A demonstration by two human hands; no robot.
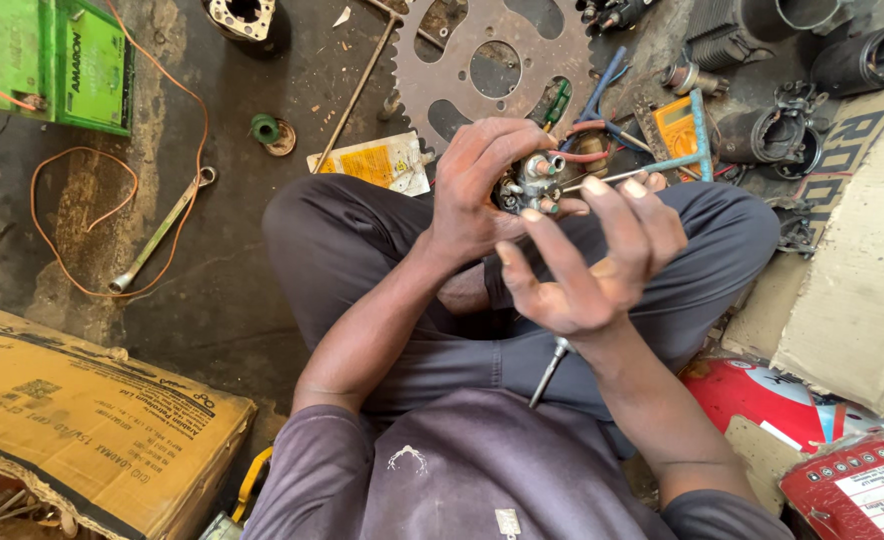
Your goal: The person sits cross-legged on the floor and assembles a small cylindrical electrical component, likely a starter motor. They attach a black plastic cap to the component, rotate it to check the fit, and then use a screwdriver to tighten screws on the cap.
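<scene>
Left hand (482, 190) grips small metal part w/ red wires (537, 180) mid-frame above lap, right hand (587, 260) fingers half-open beside it; could slip, drop onto cluttered floor (232, 290).

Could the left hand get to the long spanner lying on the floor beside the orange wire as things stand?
Probably not at once: the left hand is wrapped around the small metal part. The spanner itself lies uncovered on the floor.
</scene>
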